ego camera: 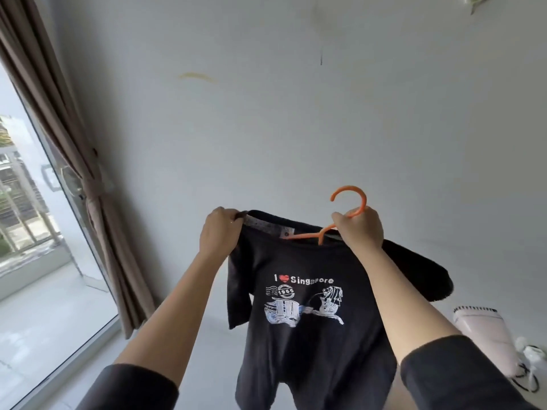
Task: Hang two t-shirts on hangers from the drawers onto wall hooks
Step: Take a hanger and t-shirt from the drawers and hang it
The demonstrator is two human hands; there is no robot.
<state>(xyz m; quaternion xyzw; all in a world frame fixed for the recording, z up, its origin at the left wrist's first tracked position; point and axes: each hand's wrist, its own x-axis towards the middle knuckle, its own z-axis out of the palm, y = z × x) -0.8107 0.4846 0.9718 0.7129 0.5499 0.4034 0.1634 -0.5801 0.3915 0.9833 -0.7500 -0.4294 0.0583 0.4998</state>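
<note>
A black t-shirt (307, 344) with a white "I love Singapore" print hangs in the air in front of a pale wall. An orange plastic hanger (350, 202) sits partly inside its neck opening, hook pointing up. My right hand (361, 230) grips the hanger just below the hook. My left hand (220, 232) pinches the left side of the shirt's collar and pulls it outward. One sleeve sticks out to the right behind my right forearm. A white wall hook (475, 1) shows at the top right edge, far above the hanger.
A brown curtain (88, 187) tied back hangs at the left beside a tall glass window (26, 232). A pale pink appliance (485, 335) and a white item with a black cord (529, 368) lie on the floor at the lower right.
</note>
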